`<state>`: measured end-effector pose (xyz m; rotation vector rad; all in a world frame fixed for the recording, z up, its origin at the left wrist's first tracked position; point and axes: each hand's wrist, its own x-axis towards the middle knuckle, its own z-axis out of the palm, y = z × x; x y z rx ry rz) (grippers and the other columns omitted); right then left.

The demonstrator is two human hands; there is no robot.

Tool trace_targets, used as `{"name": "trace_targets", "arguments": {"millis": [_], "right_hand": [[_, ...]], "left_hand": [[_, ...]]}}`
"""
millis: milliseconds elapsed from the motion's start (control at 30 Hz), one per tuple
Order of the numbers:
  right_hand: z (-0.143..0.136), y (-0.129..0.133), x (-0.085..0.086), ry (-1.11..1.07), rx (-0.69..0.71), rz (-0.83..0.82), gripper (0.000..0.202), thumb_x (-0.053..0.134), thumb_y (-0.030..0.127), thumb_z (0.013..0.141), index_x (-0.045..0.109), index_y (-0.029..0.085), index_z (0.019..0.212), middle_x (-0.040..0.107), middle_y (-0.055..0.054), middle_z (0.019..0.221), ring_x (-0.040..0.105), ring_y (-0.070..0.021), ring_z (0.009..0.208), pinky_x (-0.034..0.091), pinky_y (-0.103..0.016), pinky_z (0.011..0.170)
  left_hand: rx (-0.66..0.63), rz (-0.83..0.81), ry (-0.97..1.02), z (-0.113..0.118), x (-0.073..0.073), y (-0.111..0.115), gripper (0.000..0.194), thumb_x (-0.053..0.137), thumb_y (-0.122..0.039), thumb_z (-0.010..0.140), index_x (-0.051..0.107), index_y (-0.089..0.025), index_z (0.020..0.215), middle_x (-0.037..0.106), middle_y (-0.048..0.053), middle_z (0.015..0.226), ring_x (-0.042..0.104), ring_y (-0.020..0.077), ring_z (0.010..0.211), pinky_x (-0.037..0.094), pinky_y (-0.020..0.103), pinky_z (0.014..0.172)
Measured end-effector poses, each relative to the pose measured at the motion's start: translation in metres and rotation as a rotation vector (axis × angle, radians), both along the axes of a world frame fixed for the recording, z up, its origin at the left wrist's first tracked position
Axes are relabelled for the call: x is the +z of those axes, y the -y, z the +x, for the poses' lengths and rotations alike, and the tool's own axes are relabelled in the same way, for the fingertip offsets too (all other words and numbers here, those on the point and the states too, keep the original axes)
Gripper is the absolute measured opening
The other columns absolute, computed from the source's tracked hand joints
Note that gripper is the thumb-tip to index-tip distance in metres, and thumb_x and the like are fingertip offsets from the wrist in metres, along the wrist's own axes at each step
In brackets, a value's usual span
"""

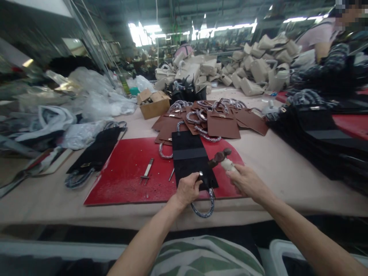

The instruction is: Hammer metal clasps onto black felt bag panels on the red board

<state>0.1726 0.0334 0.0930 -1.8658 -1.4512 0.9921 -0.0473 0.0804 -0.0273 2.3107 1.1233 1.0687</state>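
A black bag panel (186, 142) with a wrapped handle (202, 214) lies on a red board (120, 165). My left hand (188, 188) rests near the panel's front end, its fingers pinched at a small shiny metal fitting (201, 174). In my right hand (244, 179) is a hammer (220, 156), its dark head raised just right of the panel and its light handle in my closed fingers. On the board to the left lie a pronged metal tool (147, 170) and a thin metal rod (171, 174).
Brown panels with wrapped handles (224, 124) are heaped behind the board. A cardboard box (155, 105) stands beyond them. Black panels lie at left (97, 147) and in a stack at right (310, 134). Beige bags (258, 69) are piled behind; a person (319, 36) works at far right.
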Motion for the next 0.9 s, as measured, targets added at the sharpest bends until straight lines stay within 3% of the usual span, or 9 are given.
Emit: {"name": "trace_targets", "arguments": {"millis": [100, 233, 467, 567, 667, 767, 833, 900], "right_hand": [[-0.003, -0.010, -0.028, -0.200, -0.085, -0.118, 0.022, 0.051, 0.043, 0.084, 0.048, 0.022, 0.085, 0.048, 0.007, 0.054, 0.045, -0.0126, 0.038, 0.031, -0.024, 0.037], [-0.003, -0.014, -0.047, -0.222, -0.065, -0.134, 0.019, 0.051, 0.039, 0.084, 0.047, 0.022, 0.087, 0.051, 0.006, 0.058, 0.048, -0.0123, 0.040, 0.034, -0.024, 0.039], [0.008, -0.020, -0.063, 0.280, 0.046, 0.006, 0.015, 0.053, 0.034, 0.087, 0.055, 0.019, 0.087, 0.064, -0.005, 0.078, 0.056, -0.0163, 0.067, 0.034, -0.027, 0.061], [0.004, -0.017, -0.064, 0.384, 0.044, -0.012, 0.018, 0.052, 0.035, 0.090, 0.057, 0.018, 0.096, 0.067, -0.009, 0.088, 0.059, -0.0196, 0.075, 0.031, -0.028, 0.063], [0.001, -0.013, -0.064, 0.397, 0.037, -0.026, 0.020, 0.051, 0.036, 0.092, 0.057, 0.018, 0.100, 0.068, -0.010, 0.091, 0.060, -0.0208, 0.076, 0.030, -0.027, 0.063], [0.002, -0.011, -0.067, 0.349, 0.028, -0.017, 0.019, 0.052, 0.036, 0.093, 0.057, 0.019, 0.100, 0.069, -0.009, 0.091, 0.061, -0.0199, 0.075, 0.031, -0.027, 0.063], [0.004, -0.010, -0.071, 0.338, 0.022, -0.001, 0.019, 0.052, 0.035, 0.092, 0.058, 0.019, 0.101, 0.069, -0.009, 0.092, 0.062, -0.0202, 0.077, 0.031, -0.026, 0.063], [0.005, -0.010, -0.073, 0.344, 0.020, 0.006, 0.020, 0.052, 0.036, 0.092, 0.058, 0.019, 0.102, 0.069, -0.009, 0.092, 0.062, -0.0205, 0.078, 0.031, -0.026, 0.064]], "left_hand": [[-0.007, 0.001, 0.028, -0.001, -0.001, -0.001, 0.011, 0.055, -0.016, 0.090, 0.061, -0.020, 0.099, 0.072, 0.007, 0.089, 0.071, 0.0221, 0.083, 0.056, 0.030, 0.073], [-0.013, -0.046, 0.091, -0.002, -0.001, -0.001, 0.010, 0.055, -0.016, 0.089, 0.062, -0.020, 0.095, 0.072, 0.008, 0.087, 0.071, 0.0219, 0.080, 0.056, 0.031, 0.072], [0.108, -0.487, 0.561, -0.002, 0.018, -0.005, 0.008, 0.055, -0.024, 0.089, 0.061, -0.019, 0.090, 0.072, 0.004, 0.083, 0.071, 0.0176, 0.079, 0.057, 0.029, 0.076], [0.192, -0.468, 0.594, -0.018, 0.035, -0.015, 0.015, 0.056, -0.032, 0.090, 0.060, -0.018, 0.093, 0.072, 0.005, 0.085, 0.072, 0.0186, 0.081, 0.057, 0.030, 0.078], [0.374, -0.334, 0.325, -0.049, 0.047, -0.032, 0.019, 0.056, -0.034, 0.089, 0.063, -0.019, 0.098, 0.073, 0.005, 0.086, 0.071, 0.0202, 0.081, 0.055, 0.031, 0.078], [0.628, -0.361, -0.206, -0.081, 0.052, -0.050, 0.020, 0.055, -0.032, 0.089, 0.068, -0.018, 0.095, 0.072, 0.011, 0.084, 0.071, 0.0276, 0.085, 0.053, 0.036, 0.077], [0.703, -0.409, -0.547, -0.095, 0.053, -0.055, 0.023, 0.054, -0.030, 0.089, 0.069, -0.015, 0.100, 0.072, 0.016, 0.090, 0.070, 0.0332, 0.091, 0.052, 0.041, 0.078], [0.705, -0.360, -0.750, -0.100, 0.052, -0.055, 0.030, 0.052, -0.029, 0.090, 0.068, -0.013, 0.110, 0.070, 0.021, 0.102, 0.069, 0.0359, 0.096, 0.051, 0.043, 0.079]]}}
